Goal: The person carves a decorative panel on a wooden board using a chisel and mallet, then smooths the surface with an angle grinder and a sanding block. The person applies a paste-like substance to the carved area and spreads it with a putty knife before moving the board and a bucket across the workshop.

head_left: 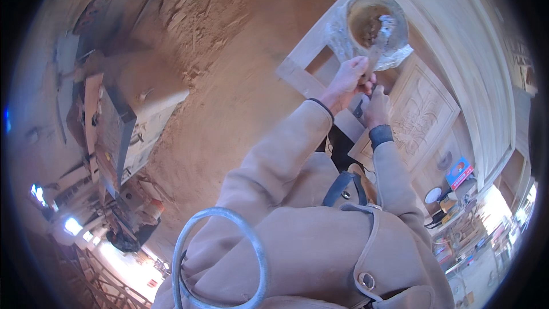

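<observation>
At the far left a woodworking machine with a dark metal top stands on the sawdust-covered floor, dusty clutter piled at its foot. Nearer the lower middle, a grey hose loops in front of the person's tan coat.

Both tan sleeves reach up toward the centre right. The left hand has its grip closed around the handle of a putty knife, whose blade tip sits inside a plastic-lined bowl holding brown paste. The bowl rests on the top edge of a pale wooden door that serves as the surface. Just right of the left hand, nearly touching it, the right hand is curled with a small dark object at its fingers; how tightly its grip is closed cannot be made out.

Beyond that hand lies the door's carved panel with a leaf pattern. Further right and lower, a small flat blue and red package lies near the door's edge, with a round white lid and small tools just below it.
</observation>
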